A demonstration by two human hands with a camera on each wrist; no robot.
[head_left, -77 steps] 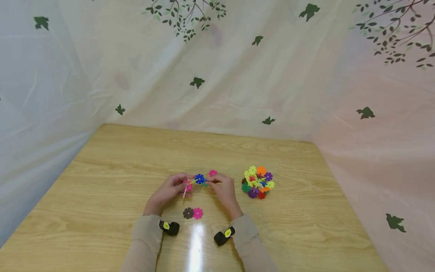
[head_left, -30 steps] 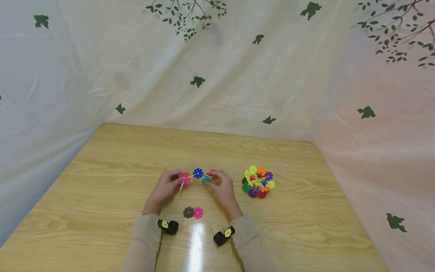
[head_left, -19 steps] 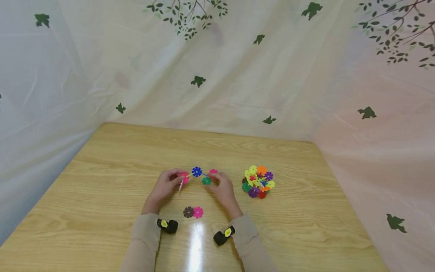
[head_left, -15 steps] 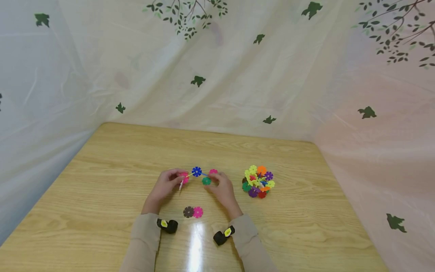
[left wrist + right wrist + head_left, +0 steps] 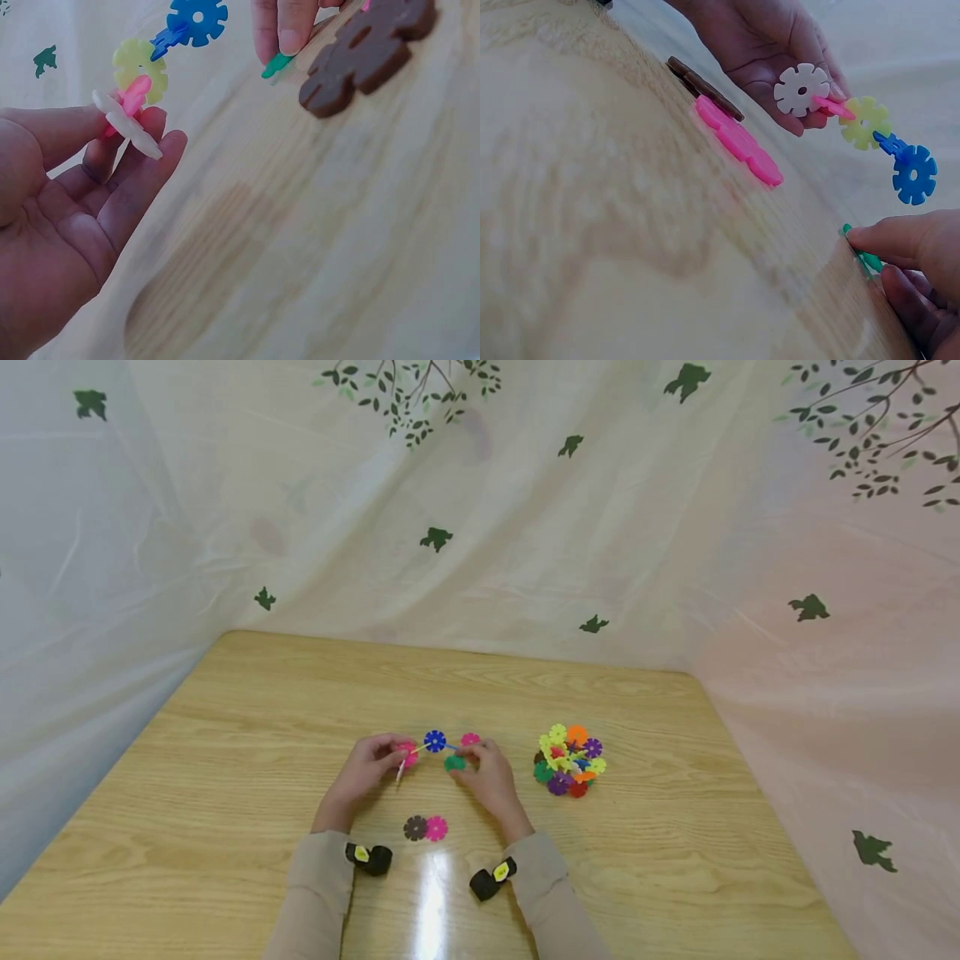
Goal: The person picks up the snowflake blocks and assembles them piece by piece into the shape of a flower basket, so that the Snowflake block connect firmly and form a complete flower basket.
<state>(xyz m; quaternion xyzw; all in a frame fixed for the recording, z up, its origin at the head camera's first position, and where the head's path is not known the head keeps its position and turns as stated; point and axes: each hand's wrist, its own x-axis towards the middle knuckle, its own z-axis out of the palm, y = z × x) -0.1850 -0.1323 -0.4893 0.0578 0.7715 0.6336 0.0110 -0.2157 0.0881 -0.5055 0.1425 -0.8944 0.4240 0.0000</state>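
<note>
In the head view my left hand pinches a chain of notched flower discs by its near end, above the table. From hand outward run a white disc, a pink disc, a yellow disc, a blue disc and another blue disc. The far end sticks out towards the right. My right hand has thumb and fingertips pinching a green disc at the tabletop. Part of the green disc is hidden by the fingers.
A brown disc and a pink disc lie side by side nearer the person. Beyond the right hand is another pink disc. A multicoloured heap of discs sits to the right on the wooden table.
My right hand has let go of the chain's blue end and gone to the green disc, which now looks slightly tilted. My left hand has shifted a little left and away with the chain.
</note>
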